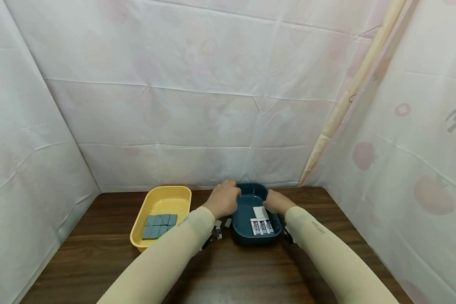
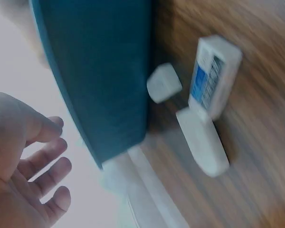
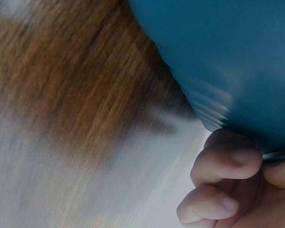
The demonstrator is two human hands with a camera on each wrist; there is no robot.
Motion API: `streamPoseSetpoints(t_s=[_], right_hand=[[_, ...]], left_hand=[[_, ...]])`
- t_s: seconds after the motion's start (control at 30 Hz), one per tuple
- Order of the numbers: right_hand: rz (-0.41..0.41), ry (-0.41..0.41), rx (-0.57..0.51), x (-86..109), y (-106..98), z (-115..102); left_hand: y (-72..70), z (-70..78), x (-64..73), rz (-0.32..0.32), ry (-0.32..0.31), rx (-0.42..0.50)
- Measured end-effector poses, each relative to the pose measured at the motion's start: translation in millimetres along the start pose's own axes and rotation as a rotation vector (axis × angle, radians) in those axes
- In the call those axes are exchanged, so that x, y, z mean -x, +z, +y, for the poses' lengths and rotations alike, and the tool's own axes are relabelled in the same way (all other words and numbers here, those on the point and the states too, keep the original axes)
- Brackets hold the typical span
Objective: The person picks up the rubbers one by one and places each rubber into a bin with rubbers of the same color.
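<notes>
A dark blue tray (image 1: 245, 211) stands between both hands, holding white erasers (image 1: 262, 226), several with printed labels. At its right rim, my right hand (image 1: 277, 202) grips the edge; in the right wrist view its curled fingers (image 3: 228, 161) lie against the outside of the blue wall. My left hand (image 1: 224, 198) is beside the far left part of the rim. The left wrist view shows its fingers (image 2: 52, 156) loosely bent, with a gap to the tray and nothing in them. On the table by the tray lie a labelled eraser (image 2: 213, 78) and two plain white pieces (image 2: 204, 142).
A yellow tray (image 1: 171, 206) to the left holds several grey-green blocks (image 1: 157, 226) in rows. The brown wooden table (image 1: 243, 270) ends at white patterned curtains (image 1: 197, 118) behind and at both sides. A pale wrapped pole (image 1: 342, 112) leans at the back right.
</notes>
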State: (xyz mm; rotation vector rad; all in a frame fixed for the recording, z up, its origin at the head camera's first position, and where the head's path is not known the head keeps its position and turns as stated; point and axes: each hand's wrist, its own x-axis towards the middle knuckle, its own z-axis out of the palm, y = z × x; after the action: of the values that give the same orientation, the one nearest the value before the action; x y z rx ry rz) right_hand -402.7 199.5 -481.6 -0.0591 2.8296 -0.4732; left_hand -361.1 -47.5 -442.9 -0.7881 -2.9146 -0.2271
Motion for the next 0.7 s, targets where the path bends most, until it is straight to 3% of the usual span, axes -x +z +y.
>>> streamPoseSetpoints(t_s=[0.1, 0.2, 0.33, 0.47, 0.53, 0.7], right_hand=[[-0.001, 0.008, -0.016, 0.8, 0, -1], [-0.002, 0.013, -0.026, 2.0, 0, -1], [0.0, 0.004, -0.013, -10.4, 4, 9], [-0.004, 0.007, -0.024, -11.9, 5, 9], [-0.012, 0.021, -0.03, -2.7, 0, 1], [-0.006, 0.004, -0.009, -2.7, 1, 2]], left_hand=[[-3.2, -9.6, 7.0, -0.023, -0.061, 0.015], [-3.2, -16.8, 14.2, -0.087, -0.137, 0.06], [-0.2, -23.0, 20.2, -0.164, -0.213, 0.116], [1.7, -25.5, 25.0, -0.184, -0.244, 0.123], [1.9, -25.9, 27.1, -0.193, -0.251, 0.127], [3.7, -26.3, 31.1, -0.275, -0.269, 0.132]])
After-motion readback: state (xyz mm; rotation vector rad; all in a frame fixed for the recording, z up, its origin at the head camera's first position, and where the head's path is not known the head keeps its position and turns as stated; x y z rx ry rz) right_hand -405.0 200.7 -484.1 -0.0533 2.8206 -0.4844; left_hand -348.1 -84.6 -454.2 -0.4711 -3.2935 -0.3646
